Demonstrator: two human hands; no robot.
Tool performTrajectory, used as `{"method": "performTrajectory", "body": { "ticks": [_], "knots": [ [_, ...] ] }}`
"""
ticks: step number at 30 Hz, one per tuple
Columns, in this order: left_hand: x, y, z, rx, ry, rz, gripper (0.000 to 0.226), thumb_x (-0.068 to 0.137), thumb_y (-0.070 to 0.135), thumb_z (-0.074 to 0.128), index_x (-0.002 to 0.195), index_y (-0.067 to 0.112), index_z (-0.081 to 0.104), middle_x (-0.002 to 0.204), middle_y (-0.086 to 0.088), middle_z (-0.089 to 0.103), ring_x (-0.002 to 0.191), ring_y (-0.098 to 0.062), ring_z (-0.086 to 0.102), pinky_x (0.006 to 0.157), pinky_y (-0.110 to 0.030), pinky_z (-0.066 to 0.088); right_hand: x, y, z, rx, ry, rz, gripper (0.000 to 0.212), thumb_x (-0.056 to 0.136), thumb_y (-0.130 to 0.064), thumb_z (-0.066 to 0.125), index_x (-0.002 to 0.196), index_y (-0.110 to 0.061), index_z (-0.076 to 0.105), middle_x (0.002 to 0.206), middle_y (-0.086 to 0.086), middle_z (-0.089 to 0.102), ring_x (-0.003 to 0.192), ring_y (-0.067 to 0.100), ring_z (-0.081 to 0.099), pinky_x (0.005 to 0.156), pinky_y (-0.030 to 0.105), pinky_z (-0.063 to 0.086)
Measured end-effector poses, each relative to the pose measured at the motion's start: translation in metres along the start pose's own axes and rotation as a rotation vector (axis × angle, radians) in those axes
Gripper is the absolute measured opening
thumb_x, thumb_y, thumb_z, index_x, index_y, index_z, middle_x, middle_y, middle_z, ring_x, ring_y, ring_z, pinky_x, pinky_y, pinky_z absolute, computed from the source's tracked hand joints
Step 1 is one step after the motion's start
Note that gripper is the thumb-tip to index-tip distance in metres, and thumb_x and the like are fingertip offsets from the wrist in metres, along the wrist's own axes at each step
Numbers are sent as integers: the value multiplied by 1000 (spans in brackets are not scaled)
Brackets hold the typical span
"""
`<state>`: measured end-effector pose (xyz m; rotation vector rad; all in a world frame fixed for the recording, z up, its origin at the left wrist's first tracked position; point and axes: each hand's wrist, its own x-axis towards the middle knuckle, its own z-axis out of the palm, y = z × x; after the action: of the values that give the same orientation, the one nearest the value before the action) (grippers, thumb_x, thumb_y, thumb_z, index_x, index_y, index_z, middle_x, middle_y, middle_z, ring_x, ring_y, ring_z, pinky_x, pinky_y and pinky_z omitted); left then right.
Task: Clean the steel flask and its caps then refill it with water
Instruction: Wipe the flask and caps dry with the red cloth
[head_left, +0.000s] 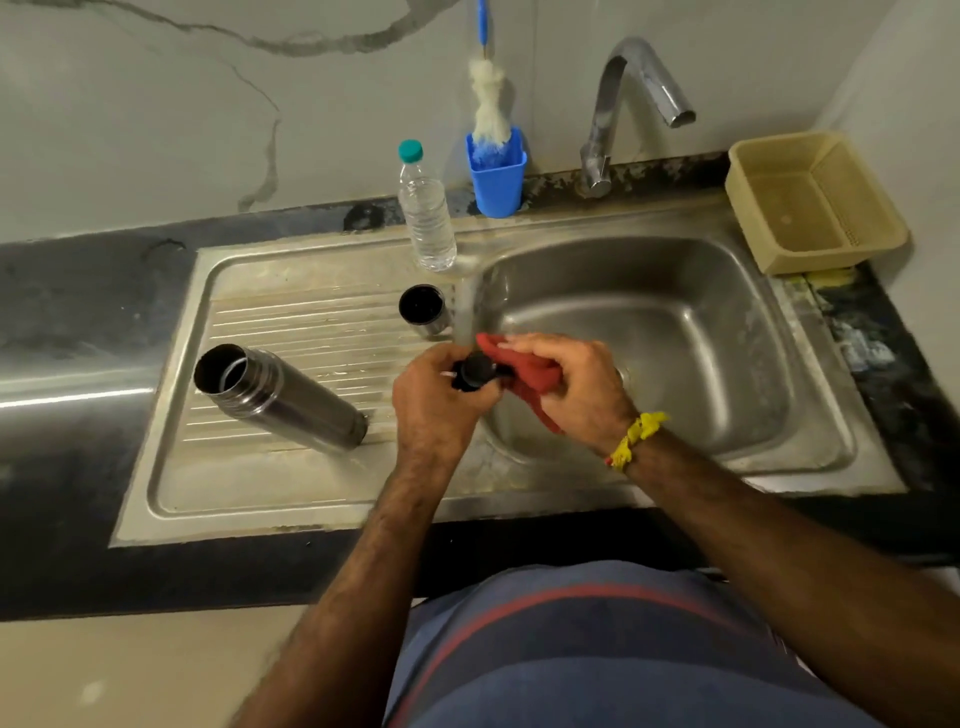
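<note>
The steel flask (280, 397) lies on its side on the ribbed drainboard (291, 488), its open mouth facing left. A steel outer cap (425, 310) with a dark inside stands mouth-up near the basin's left rim. Over that rim my left hand (434, 402) grips a small black inner cap (475, 370). My right hand (569, 387) holds a red cloth (535, 379) against the cap. A clear plastic water bottle (426, 208) with a teal lid stands upright behind the drainboard.
The sink basin (675, 322) lies to the right under a chrome tap (623, 104). A blue holder (497, 174) with a bottle brush stands by the wall. A beige plastic basket (815, 200) sits at the back right. Dark counter edge runs along the front.
</note>
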<state>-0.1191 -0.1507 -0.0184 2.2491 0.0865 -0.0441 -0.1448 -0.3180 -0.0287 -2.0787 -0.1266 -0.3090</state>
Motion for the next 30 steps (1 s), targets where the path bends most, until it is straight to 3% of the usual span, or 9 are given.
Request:
{"method": "performTrajectory", "body": {
  "ticks": [3,5,7,10,14,20,24,27,30],
  "knots": [
    [2,-28,-12,41,-10,-119,34,68,30,94,90,25,69,81,19,67,77,-7,68,68,-14,48,-9,16,-2,189,136,352,30,80,3,72,103,-17,73,98,3,75,81,-5,67,83,23,55],
    [-2,-47,-13,52,-38,-166,35,69,26,94,91,26,67,83,21,65,81,-9,68,73,-16,51,-11,27,-5,524,272,651,26,81,5,74,101,-12,72,96,6,74,84,7,70,86,34,58],
    [-3,-63,-12,47,-47,-173,36,69,21,94,93,25,67,87,14,69,86,-11,69,79,-23,56,-9,34,-6,720,271,829,29,78,5,77,104,-8,73,99,9,76,93,21,73,87,41,59],
    [0,-75,-10,45,-48,-169,43,70,18,93,104,18,68,95,7,69,94,-16,70,85,-31,58,-3,35,-6,771,232,891,39,70,9,80,107,-4,73,103,13,75,96,28,73,87,47,59],
    [9,-72,-15,27,-100,-207,81,64,33,97,132,19,54,121,-4,65,105,-23,66,94,-41,56,11,31,-9,942,272,999,43,75,9,76,117,1,68,110,19,73,99,33,72,86,54,57],
    [53,-41,-13,5,73,-104,98,67,38,94,146,16,40,144,-7,53,132,-21,51,108,-36,44,15,30,-16,1066,209,988,43,83,4,69,125,-2,64,115,19,71,100,34,72,74,52,60],
    [97,-35,1,-25,47,-202,111,67,31,96,154,12,29,152,-11,46,140,-26,45,116,-33,37,17,28,-20,1046,264,1010,32,85,-3,72,116,-10,67,109,16,74,96,31,73,73,55,60],
    [116,-34,11,-88,12,-269,102,69,25,95,150,13,34,144,-10,53,130,-26,53,105,-26,45,17,30,-30,1024,198,991,33,84,-5,73,116,-10,67,110,15,74,97,32,73,78,55,59],
    [121,-32,18,-100,19,-269,75,73,16,91,136,12,51,124,-4,62,95,-13,61,62,0,43,14,36,-32,996,292,979,31,82,8,68,110,-6,69,98,13,76,83,28,75,69,47,62]
  ]
}}
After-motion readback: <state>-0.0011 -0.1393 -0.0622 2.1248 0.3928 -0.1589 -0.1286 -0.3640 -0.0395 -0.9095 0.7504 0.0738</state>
